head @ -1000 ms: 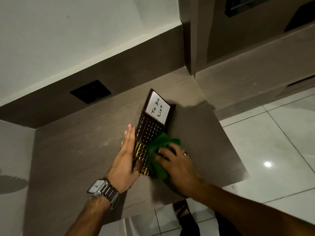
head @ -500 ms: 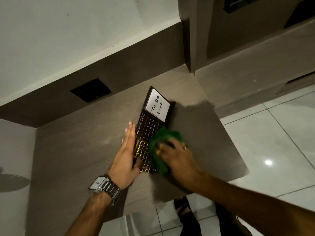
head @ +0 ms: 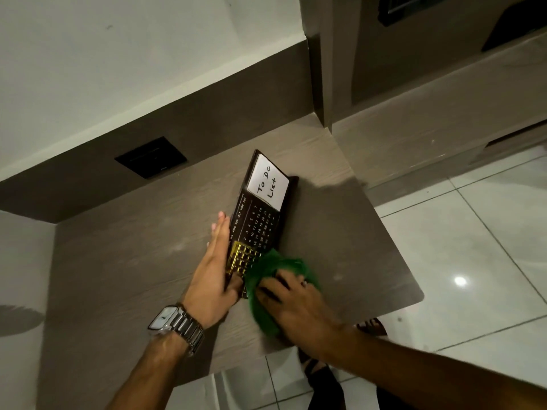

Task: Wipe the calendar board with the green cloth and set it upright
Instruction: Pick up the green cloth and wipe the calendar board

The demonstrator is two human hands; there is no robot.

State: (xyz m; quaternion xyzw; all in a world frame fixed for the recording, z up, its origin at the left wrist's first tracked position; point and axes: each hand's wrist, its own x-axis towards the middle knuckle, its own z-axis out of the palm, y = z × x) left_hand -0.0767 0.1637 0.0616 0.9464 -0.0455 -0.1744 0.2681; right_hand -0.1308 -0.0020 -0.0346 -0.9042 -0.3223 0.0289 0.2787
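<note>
The black calendar board (head: 257, 220) lies flat on the brown wooden desk (head: 124, 261), with a white "To Do List" panel at its far end and a gold grid at its near end. My left hand (head: 214, 270) rests along the board's left edge, fingers straight and thumb over the near corner, holding it steady. My right hand (head: 291, 303) presses the crumpled green cloth (head: 268, 279) onto the board's near right corner, and the cloth spills onto the desk.
A black socket plate (head: 151, 156) is set in the brown back panel behind the desk. The desk's front edge runs close under my wrists, with white floor tiles (head: 473, 232) to the right. A steel watch (head: 174, 324) sits on my left wrist.
My right hand has slid the green cloth down the board from its middle to the near right corner. The left hand and the board have stayed in place.
</note>
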